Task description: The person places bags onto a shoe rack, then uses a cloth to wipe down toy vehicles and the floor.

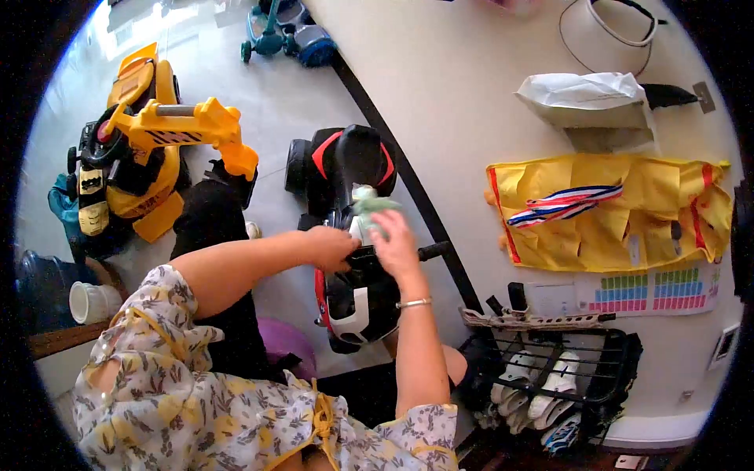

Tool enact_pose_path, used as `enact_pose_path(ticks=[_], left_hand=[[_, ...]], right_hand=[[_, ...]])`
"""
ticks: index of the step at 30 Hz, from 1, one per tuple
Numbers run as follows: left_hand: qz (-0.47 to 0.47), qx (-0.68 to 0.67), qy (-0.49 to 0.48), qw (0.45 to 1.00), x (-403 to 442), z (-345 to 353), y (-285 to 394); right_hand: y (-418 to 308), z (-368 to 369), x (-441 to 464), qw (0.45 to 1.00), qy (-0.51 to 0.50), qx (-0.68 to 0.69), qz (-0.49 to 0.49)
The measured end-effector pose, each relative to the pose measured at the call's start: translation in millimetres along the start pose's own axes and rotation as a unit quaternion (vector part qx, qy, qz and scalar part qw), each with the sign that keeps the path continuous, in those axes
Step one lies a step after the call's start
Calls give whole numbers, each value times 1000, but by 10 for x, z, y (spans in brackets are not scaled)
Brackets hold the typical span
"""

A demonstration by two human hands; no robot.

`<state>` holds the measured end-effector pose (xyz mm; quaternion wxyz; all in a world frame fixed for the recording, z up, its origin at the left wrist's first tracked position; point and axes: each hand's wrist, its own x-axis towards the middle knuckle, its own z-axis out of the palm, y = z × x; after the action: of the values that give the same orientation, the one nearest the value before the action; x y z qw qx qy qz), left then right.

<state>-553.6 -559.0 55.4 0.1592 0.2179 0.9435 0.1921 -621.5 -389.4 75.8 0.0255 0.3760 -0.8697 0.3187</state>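
Observation:
A black ride-on toy motorcycle (357,302) with red and white parts stands on the floor in front of me. My right hand (394,239) is on a pale green cloth (375,206), its fingers closed round the lower edge of it, over the middle of the toy. Just left of it, my left hand (330,248) is closed at the toy's handlebar area; what its fingers grip is hidden. Behind both hands lies the toy's black seat (365,157). A black handlebar grip (433,251) sticks out to the right.
On the left stands a yellow toy excavator (149,173). A teal scooter (269,43) is at the top. A black shoe rack (597,369) with shoes is at lower right, beneath a yellow hanging organizer (613,243). A purple object (287,345) lies by my legs.

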Motion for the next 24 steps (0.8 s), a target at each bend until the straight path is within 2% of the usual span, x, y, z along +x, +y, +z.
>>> enact_pose_path(ticks=[2, 4, 6, 8, 10, 12, 14, 15, 17, 21, 23, 24], left_hand=[[-9, -4, -44, 999, 49, 121, 29], [-26, -13, -53, 998, 73, 89, 71], [-42, -21, -58, 997, 36, 6, 116], [-18, -17, -54, 998, 6, -84, 149], [-2, -2, -67, 998, 52, -79, 115], [16, 17, -89, 996, 82, -62, 91], [25, 24, -107, 994, 86, -192, 121], [-2, 31, -163, 986, 72, -357, 207], [-1, 42, -173, 984, 121, -403, 217], [5, 47, -179, 983, 278, -280, 112], [5, 30, -199, 980, 335, -344, 82], [4, 24, -182, 983, 354, -289, 55]], right_hand=[[165, 233, 38, 986, -156, 40, 34], [277, 302, 119, 990, -134, 38, 19], [364, 200, 201, 975, -200, 55, 82], [520, 151, 215, 974, -193, 61, 102], [725, 52, 215, 977, -175, -53, 110], [891, -107, 224, 977, -110, -135, 126], [1023, -294, 297, 976, -40, -137, 165], [1129, -343, 346, 980, 0, -109, 169], [1212, -340, 523, 979, 69, -61, 181], [1460, -104, 1096, 978, 81, 30, 189], [1597, 185, 1492, 977, 120, 64, 163], [1719, 366, 1670, 986, 137, 24, 97]])
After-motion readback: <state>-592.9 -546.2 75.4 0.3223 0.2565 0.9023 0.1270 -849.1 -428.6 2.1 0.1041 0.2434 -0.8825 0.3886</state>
